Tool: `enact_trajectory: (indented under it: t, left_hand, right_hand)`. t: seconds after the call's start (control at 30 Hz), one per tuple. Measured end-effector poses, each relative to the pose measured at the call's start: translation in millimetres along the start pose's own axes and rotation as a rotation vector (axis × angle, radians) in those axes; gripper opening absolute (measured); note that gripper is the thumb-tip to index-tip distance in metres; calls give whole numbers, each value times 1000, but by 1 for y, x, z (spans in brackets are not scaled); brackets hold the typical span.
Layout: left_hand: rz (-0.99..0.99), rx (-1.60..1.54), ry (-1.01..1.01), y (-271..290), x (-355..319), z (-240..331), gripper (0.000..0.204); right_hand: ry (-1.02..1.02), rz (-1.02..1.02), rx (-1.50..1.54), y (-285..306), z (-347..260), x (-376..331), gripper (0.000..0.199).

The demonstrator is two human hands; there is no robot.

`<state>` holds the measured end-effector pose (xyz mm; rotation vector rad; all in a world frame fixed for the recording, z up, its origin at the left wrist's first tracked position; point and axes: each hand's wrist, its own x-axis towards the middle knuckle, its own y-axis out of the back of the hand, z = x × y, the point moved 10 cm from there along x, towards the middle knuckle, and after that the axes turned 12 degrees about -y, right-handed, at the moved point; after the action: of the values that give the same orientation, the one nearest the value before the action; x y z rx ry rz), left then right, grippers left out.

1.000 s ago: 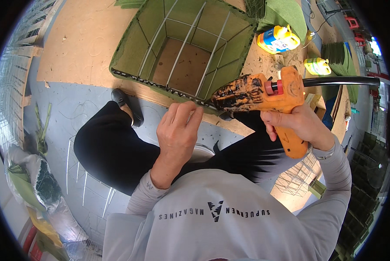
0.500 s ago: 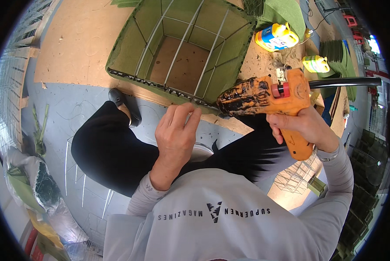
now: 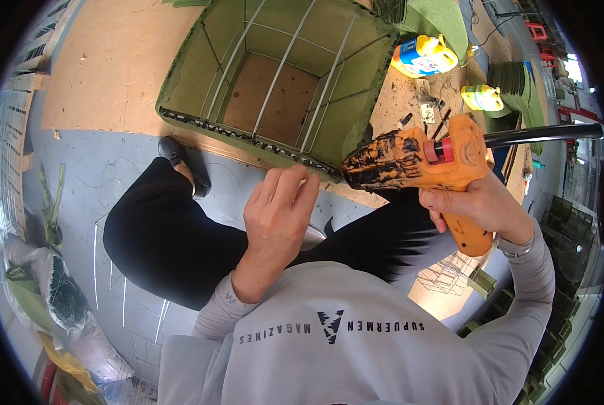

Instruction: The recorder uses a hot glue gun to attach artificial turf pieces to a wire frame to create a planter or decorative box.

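Note:
A green felt-covered box (image 3: pixel 350 101) with a metal wire frame stands on the board, its open side with several wires facing me. Along its near rim runs a line of black glue. My left hand (image 3: pixel 276 219) is closed at that near rim, fingertips pressed together on the felt edge; the hand itself hides the exact grip. My right hand (image 3: pixel 489 206) is wrapped round the handle of an orange hot glue gun (image 3: pixel 410 158), smeared with black. The gun's nozzle points left, at the right end of the near rim. A thick black glue stick (image 3: pixel 544 135) sticks out of its back.
Two yellow bottles (image 3: pixel 423 57) (image 3: pixel 482 98) stand right of the box, near stacked green felt sheets (image 3: pixel 518 88). The brown board (image 3: pixel 99 88) reaches to the left. A plastic bag (image 3: pixel 66 297) lies at lower left, and wire frames (image 3: pixel 443 273) show by my right leg.
The glue gun and my right hand have shifted slightly right and down in view. My left hand stays at the near rim. The whole box appears slightly further left.

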<state>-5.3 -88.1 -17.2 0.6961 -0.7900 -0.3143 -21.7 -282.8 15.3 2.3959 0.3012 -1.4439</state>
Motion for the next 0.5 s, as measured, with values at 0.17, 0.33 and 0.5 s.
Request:
enact_trajectory:
  t: [0.17, 0.33, 0.5]
  left_hand:
    - [-11, -15, 5, 0, 1, 0, 34]
    - [-28, -37, -9, -2, 4, 3, 31]
    - [-40, -48, -26, -5, 3, 6, 30]
  right_hand:
    - [-96, -22, -8, 2, -10, -7, 27]
    - [-191, 17, -84, 4, -13, -12, 33]
    - [-255, 87, -182, 7, -12, -15, 29]
